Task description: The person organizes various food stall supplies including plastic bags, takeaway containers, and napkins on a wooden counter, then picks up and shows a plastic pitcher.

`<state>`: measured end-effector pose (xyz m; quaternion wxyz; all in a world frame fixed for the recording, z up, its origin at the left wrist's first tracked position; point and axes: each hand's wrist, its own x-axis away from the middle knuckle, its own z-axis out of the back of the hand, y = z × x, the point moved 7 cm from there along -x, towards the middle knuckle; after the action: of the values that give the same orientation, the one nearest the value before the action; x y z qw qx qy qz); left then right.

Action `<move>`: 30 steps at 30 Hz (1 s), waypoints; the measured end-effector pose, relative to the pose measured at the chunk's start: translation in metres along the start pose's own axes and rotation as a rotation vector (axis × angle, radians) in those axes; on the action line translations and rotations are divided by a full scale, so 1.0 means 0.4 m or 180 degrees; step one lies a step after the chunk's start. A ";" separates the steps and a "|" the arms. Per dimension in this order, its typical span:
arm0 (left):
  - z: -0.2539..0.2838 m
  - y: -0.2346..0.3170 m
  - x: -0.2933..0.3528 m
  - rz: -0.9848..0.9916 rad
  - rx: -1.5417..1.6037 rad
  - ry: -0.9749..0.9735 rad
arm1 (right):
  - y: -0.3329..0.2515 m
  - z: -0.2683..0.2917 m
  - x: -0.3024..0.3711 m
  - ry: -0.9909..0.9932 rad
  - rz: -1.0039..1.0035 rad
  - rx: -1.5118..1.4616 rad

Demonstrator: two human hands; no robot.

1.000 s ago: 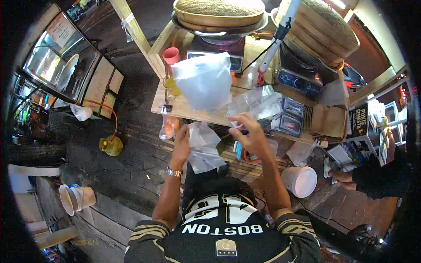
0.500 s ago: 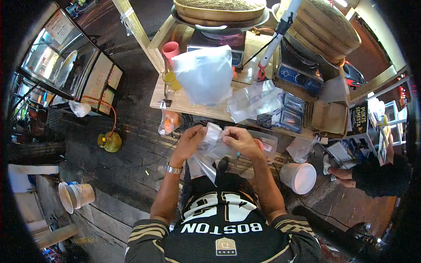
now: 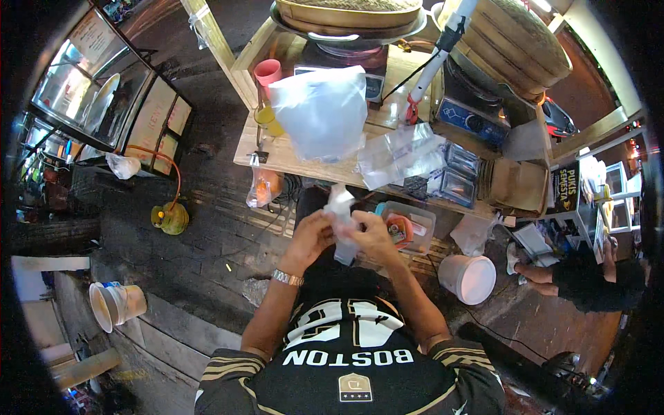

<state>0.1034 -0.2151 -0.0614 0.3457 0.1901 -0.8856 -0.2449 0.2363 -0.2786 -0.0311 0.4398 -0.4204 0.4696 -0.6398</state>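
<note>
My left hand (image 3: 309, 237) and my right hand (image 3: 372, 235) are close together in front of my chest, both pinching a small clear plastic bag (image 3: 340, 207) that stands up between them and hangs down below my fingers. A metal watch (image 3: 287, 278) sits on my left wrist. Just ahead is a wooden counter (image 3: 277, 155) with a large puffed white plastic bag (image 3: 321, 117) and a pile of clear bags (image 3: 404, 152) on it.
Bamboo steamer baskets (image 3: 515, 41) and a metal tray (image 3: 349, 24) stand at the back of the counter, a pink cup (image 3: 268, 70) at its left. A white bucket (image 3: 469, 278) and a clear tub (image 3: 408, 228) sit below right. Another person crouches at the right (image 3: 588, 277).
My hands have come down from the counter edge toward my chest and moved together, bringing the small clear bag with them; the bag now stands bunched between my fingers.
</note>
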 end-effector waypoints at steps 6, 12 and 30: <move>0.087 0.087 -0.013 -0.0717 0.1088 0.0367 | 0.073 0.155 0.005 0.0995 -0.0346 -0.1065; 0.083 0.124 0.015 -0.1303 -0.0244 0.0833 | -0.328 0.069 0.107 0.0307 0.1551 0.0671; -0.032 0.416 0.187 -0.2367 -0.1993 0.0277 | -0.301 0.086 0.064 -0.0500 0.0964 -0.0782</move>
<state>0.0331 -0.1224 0.0798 0.3121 0.3906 -0.6262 -0.5983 0.2420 -0.2903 0.0962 0.5116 -0.4441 0.5661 -0.4696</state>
